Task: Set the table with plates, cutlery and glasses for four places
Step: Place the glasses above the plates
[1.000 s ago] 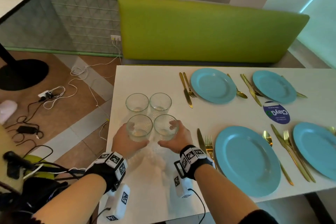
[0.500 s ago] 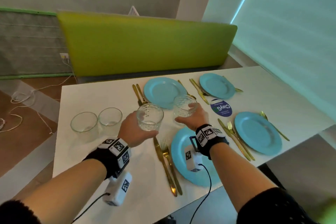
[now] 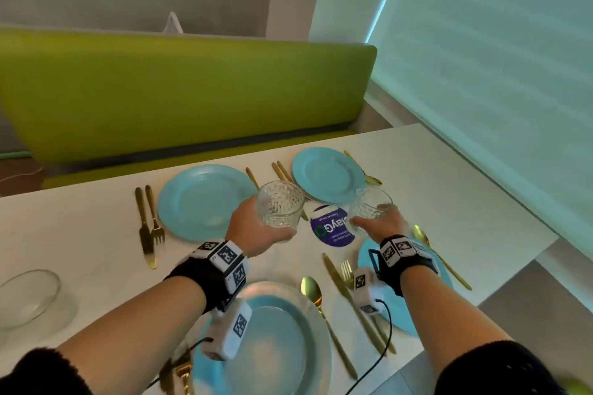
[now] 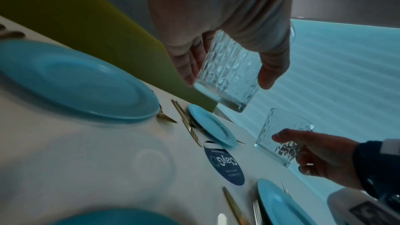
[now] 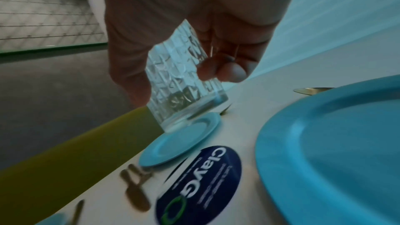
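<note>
My left hand (image 3: 256, 228) grips one glass (image 3: 281, 204), my right hand (image 3: 382, 224) another (image 3: 369, 208); I'd lower both upright onto bare worktop (image 3: 449, 189) beside the far plates (image 3: 324, 175), missing cutlery.

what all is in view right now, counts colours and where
plates: 4, light blue, one at each place on the table
cutlery: gold knives, forks and spoons beside the plates; full count unclear
held glasses: 2, clear cut-pattern, lifted above the table middle, one in each hand
glass at left edge: 1 seen, clear, on the table, cropped
round sticker: 1, dark blue with white lettering, on the table between the plates
table: 1, white
bench backrest: 1, lime green, behind the table
left hand: grips one glass, black wrist strap
right hand: grips the other glass, black wrist strap
</note>
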### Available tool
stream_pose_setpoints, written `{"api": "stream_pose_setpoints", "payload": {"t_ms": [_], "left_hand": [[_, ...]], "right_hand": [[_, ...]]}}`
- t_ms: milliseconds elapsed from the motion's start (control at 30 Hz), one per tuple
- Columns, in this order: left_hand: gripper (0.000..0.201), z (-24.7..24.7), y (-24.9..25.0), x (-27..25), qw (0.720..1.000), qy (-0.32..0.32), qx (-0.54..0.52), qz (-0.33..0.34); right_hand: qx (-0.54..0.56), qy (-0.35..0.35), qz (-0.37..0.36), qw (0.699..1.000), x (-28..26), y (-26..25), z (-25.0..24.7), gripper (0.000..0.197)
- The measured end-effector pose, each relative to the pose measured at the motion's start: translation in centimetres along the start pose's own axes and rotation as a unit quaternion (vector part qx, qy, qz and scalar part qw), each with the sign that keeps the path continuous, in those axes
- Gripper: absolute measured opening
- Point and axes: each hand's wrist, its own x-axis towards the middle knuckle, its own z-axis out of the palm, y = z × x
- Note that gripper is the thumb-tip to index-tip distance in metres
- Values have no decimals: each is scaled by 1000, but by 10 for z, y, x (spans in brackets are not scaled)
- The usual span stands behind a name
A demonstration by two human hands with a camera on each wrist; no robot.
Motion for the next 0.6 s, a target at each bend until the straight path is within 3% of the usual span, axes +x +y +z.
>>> {"api": "stream_pose_setpoints", "payload": {"t_ms": [300,600], "left_hand": [[75,71,23,56,999,-37,12,-22],[74,114,20,80,995,-84,29,-51]], "right_hand": [[3,23,70,997,102,23,-8,86],[47,43,116,991,140,41,1,84]]}}
